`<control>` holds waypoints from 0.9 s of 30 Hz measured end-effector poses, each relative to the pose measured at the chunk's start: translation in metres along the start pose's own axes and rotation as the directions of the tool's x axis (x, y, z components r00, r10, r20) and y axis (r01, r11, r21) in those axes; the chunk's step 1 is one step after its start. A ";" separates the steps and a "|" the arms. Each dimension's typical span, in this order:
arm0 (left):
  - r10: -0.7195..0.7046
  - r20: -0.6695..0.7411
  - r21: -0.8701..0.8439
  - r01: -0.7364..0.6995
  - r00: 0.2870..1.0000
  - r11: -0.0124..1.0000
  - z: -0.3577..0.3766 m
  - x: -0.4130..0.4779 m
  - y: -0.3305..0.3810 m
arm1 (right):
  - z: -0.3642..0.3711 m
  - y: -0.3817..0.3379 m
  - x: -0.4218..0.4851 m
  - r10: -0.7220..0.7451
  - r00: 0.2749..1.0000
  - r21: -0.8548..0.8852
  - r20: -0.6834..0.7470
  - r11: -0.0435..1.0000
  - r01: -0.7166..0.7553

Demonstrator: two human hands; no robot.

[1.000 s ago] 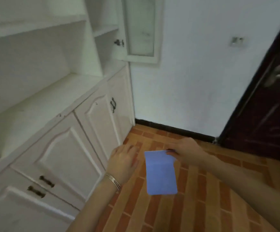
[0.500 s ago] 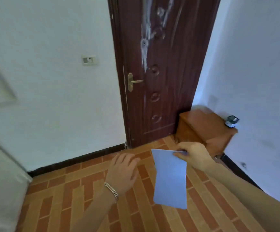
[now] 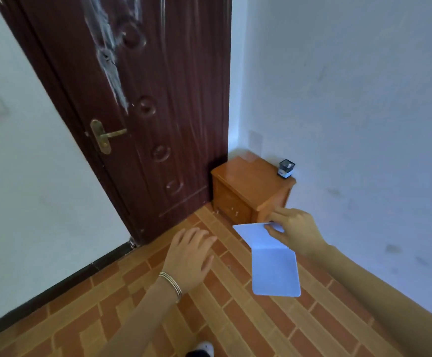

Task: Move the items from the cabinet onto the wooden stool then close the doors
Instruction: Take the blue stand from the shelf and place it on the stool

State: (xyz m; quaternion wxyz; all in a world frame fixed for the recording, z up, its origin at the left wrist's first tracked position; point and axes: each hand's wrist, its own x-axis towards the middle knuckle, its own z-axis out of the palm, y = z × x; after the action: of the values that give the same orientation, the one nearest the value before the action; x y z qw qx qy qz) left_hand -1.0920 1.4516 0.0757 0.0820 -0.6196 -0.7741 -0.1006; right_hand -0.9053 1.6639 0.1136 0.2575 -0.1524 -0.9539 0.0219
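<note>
You are pinching the blue folded sheet (image 3: 274,269) at its far edge with your right hand (image 3: 297,233), thumb on top and fingers (image 3: 278,216) curling round from beyond. The sheet is hanging in the air over the floor (image 3: 235,318), bending at a crease across its middle. Its long axis is running from the pinch down and back toward you.

Your left hand (image 3: 187,256) is hovering palm down to the left of the sheet, fingers relaxed and spread, holding nothing.

The wooden stool (image 3: 248,181) is sitting in the far corner, just beyond your right fingers and a little to the left of them. Its near right corner is showing right behind your knuckles, so the right hand is the nearer one by a clear margin.

The move ahead is likely a short carry forward and up, lifting the hanging end over the stool's near edge before laying the sheet flat.

A small dark box (image 3: 286,168) is occupying the far right corner of the stool top, close to the white wall (image 3: 364,124) – so aim for the middle or left of the top, where bare wood is showing. The brown door (image 3: 145,99) is standing just left of the stool, and the wall is closing off the right, leaving you open room only from the near side – the side you are coming from
</note>
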 end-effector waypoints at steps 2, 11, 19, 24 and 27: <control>0.025 0.025 -0.007 -0.025 0.999 1.000 0.012 0.024 -0.013 | 0.013 0.016 0.012 0.039 0.999 -0.023 0.009 0.999 -0.039; 0.160 -0.004 -0.054 -0.160 0.987 0.986 0.042 0.173 -0.100 | 0.065 0.088 0.125 0.169 0.983 -0.201 0.067 0.968 -0.152; 0.253 0.032 -0.066 -0.251 0.967 0.966 0.084 0.270 -0.165 | 0.114 0.145 0.215 0.368 0.921 -0.180 0.130 0.922 -0.343; 0.291 0.020 -0.045 -0.290 0.957 0.956 0.113 0.336 -0.196 | 0.143 0.191 0.270 0.425 0.890 -0.187 0.162 0.899 -0.395; 0.286 0.017 -0.034 -0.285 0.958 0.958 0.132 0.381 -0.210 | 0.175 0.228 0.291 0.406 0.895 -0.163 0.185 0.911 -0.380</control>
State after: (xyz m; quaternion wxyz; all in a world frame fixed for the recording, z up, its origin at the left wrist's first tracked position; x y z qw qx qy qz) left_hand -1.3809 1.8004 0.0330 0.0774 -0.7271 -0.6758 -0.0931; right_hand -1.1677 1.9754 0.0760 0.1334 -0.3546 -0.9249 0.0312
